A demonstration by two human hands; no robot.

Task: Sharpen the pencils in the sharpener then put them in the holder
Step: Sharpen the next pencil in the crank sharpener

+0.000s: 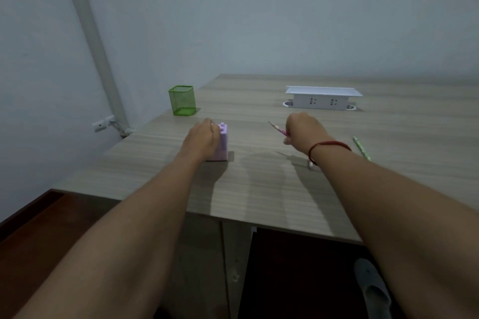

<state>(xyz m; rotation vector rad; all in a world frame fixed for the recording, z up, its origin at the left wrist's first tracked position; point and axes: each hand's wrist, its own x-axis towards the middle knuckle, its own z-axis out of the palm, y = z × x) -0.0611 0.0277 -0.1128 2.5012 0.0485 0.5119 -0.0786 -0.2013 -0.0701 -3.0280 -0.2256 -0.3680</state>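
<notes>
A lilac box-shaped sharpener (223,146) stands on the wooden table (259,189). My left hand (203,137) wraps around its left side and top. My right hand (303,131) is closed on a pink pencil (277,129) whose sharp tip points up and left, a short way right of the sharpener and apart from it. A green mesh holder (182,100) stands upright near the table's far left corner; it looks empty. A green pencil (361,148) lies flat on the table to the right of my right forearm.
A white raised power socket box (322,98) sits at the back middle of the table. A wall and a grey pipe (93,41) stand to the left. The table's front edge is near my elbows, with a slippered foot (373,290) below.
</notes>
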